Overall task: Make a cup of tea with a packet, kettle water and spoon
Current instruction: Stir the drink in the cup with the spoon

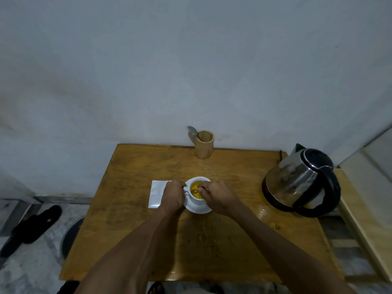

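A white cup [196, 200] holding yellow tea stands on a white saucer [199, 209] in the middle of the wooden table [191, 247]. My left hand [172, 196] grips the cup's handle on its left side. My right hand [218, 196] pinches a spoon [196, 190] whose bowl is dipped in the tea. A white packet [156, 193] lies flat just left of the cup, partly under my left hand. The steel kettle [301, 181] with a black handle stands at the table's right edge.
A wooden holder [203, 145] with another spoon [192, 131] in it stands at the table's far edge against the wall. A black slipper [31, 228] lies on the floor at the left. A light wooden ledge [364, 187] runs along the right.
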